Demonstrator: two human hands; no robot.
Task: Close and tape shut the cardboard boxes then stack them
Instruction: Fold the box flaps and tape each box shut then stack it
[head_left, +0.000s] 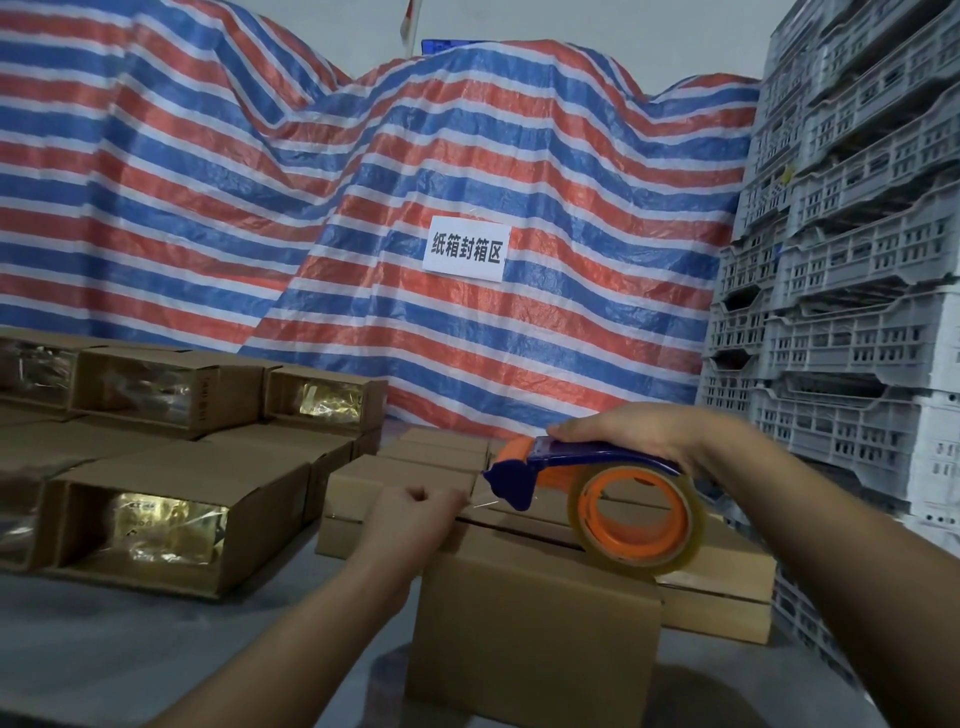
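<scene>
A closed cardboard box (535, 634) stands in front of me at the bottom centre. My right hand (644, 441) grips the blue handle of an orange tape dispenser (613, 499) with a roll of clear tape, held just above the box's top. My left hand (415, 519) is curled at the box's far left edge and pinches the thin free end of the tape, which stretches toward the dispenser's blade. More closed boxes (431, 467) lie behind and beside this one.
Several cardboard boxes lying on their sides with shiny gold contents (156, 514) fill the left. A striped red, white and blue tarp (467, 156) with a white sign (465, 249) hangs behind. Grey plastic crates (857, 260) are stacked high on the right. Grey floor (130, 649) at lower left.
</scene>
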